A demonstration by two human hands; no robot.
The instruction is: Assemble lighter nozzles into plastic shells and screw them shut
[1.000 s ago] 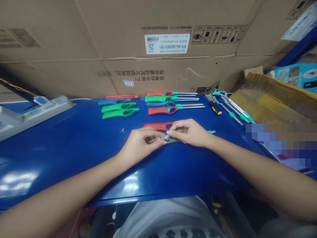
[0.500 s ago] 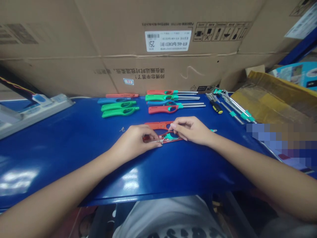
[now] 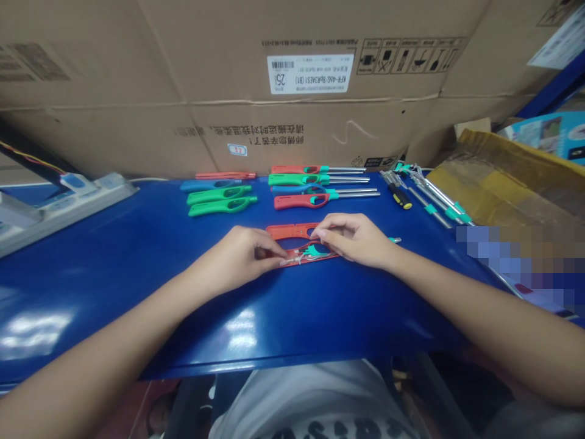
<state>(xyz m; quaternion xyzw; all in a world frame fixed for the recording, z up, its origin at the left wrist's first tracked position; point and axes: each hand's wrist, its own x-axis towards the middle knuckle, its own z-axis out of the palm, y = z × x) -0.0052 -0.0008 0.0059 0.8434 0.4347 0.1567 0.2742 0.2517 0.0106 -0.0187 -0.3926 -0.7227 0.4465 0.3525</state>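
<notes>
Bench [image 3: 91, 268], blue painted metal. Red plastic lighter shell [image 3: 287, 231] lies mid-front on it: light, stiff, I'd hold it by its edges. Left hand [image 3: 235, 259] and right hand [image 3: 354, 241] curl closed over it; grip unclear to me. Thin steel tube [image 3: 297, 260] now lies in the shell, no longer above it.

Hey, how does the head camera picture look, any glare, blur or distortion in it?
In the head view, white glare marks the glossy blue bench, a pixelated block masks the right side, and the wide lens bows the bench's front edge.
</notes>
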